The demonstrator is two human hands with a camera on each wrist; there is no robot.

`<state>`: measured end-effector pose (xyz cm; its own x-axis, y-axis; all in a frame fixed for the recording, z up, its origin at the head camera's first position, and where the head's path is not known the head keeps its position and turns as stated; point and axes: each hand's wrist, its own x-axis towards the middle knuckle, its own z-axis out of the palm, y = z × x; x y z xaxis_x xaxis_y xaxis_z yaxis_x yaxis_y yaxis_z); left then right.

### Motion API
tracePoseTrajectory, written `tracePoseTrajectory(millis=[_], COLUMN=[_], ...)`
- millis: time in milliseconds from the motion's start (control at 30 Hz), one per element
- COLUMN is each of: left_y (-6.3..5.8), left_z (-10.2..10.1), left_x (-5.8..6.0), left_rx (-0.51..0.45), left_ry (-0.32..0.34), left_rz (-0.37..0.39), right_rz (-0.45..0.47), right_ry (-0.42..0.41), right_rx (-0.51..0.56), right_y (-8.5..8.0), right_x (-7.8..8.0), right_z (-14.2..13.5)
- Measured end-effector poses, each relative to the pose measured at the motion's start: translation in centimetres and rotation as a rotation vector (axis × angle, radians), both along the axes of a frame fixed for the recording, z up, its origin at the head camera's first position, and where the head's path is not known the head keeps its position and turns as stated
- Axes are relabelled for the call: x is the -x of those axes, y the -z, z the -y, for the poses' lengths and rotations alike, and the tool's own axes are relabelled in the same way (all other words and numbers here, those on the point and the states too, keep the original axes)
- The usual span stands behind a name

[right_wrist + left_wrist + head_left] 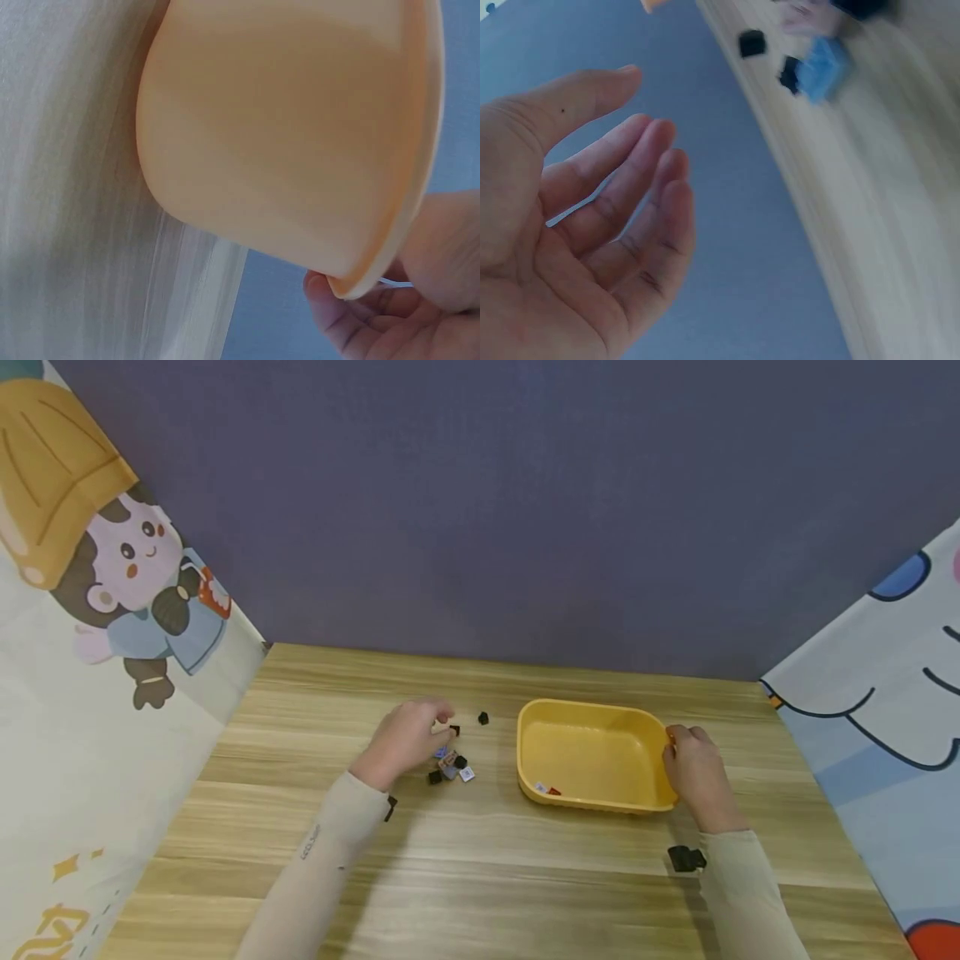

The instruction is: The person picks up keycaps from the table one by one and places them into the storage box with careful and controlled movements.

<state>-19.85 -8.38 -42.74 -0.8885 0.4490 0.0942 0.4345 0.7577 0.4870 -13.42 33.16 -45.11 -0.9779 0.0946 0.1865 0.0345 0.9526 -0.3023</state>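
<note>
Wood-grain table against a dark blue-grey backdrop, with printed cloth panels at either side. In the head view, a cluster of small pieces just beside the left hand, on its near-right side; well apart from the right hand, with the yellow tray between. Tray's long axis roughly left to right, open side up, left end toward the cluster; a white and a red piece already inside, at the near-left corner. In the left wrist view, thumb apart from loosely bent fingers, nothing between; blurred blue piece beyond the fingertips. In the right wrist view, rim at the tray's right end pinched between thumb and fingers.
</note>
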Motion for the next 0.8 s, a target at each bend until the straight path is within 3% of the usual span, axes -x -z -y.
tracePoseTrajectory(millis=[400, 633, 800], left_y=[3.3, 4.1, 4.4], left_z=[2.0, 2.5, 2.8], left_x=[0.9, 1.2, 1.3], left_rx=[0.104, 0.124, 0.125], left_ry=[0.010, 0.046, 0.064], left_rz=[0.111, 0.194, 0.206], right_rz=[-0.010, -0.007, -0.014], right_ry=[0.002, 0.013, 0.011], right_rx=[0.005, 0.007, 0.011], right_y=[0.3, 0.3, 0.2], right_x=[-0.5, -0.7, -1.0], right_z=[0.2, 0.4, 0.6])
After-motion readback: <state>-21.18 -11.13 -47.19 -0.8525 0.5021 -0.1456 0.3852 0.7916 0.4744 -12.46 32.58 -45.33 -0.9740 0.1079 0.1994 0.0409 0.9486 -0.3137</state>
